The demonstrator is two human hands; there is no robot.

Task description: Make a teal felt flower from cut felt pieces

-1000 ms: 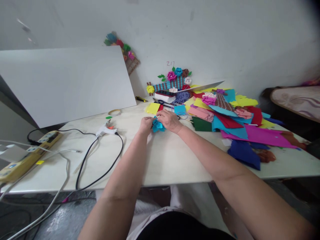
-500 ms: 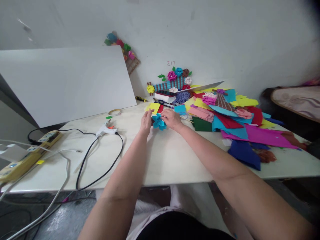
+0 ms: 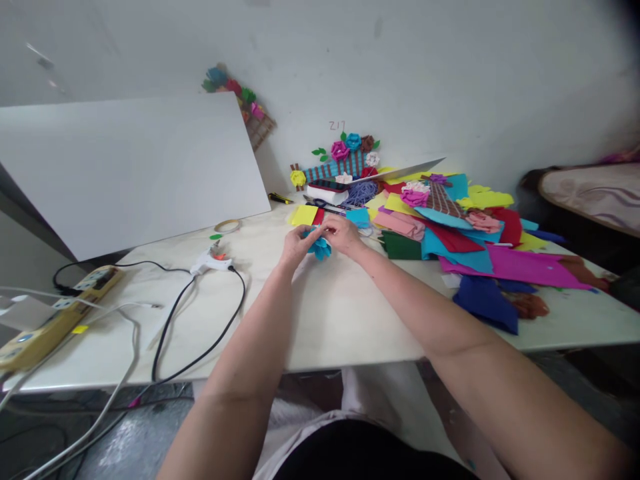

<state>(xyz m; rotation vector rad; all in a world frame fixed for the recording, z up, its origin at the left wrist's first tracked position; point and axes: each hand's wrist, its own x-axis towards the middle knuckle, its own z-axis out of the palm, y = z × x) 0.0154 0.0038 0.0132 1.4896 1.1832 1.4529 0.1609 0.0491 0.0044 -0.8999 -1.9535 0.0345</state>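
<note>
Between my two hands, above the white table, is a blue paper flower with pointed petals. My left hand is closed on its left and upper petals, the thumb reaching across the top. From the other side my right hand pinches the flower near its upper edge, fingertips meeting those of the left. Part of the flower is hidden behind the fingers. Just beyond the hands lie yellow paper and a small blue paper square.
A white glue gun with a black cord lies left, near a tape roll and a yellow power strip. Coloured crepe paper is heaped on the right. Behind are a cutter, a phone and a large white board.
My left hand has moved in from beside the flower and closed onto its petals, covering more of it. My right hand keeps its pinch.
</note>
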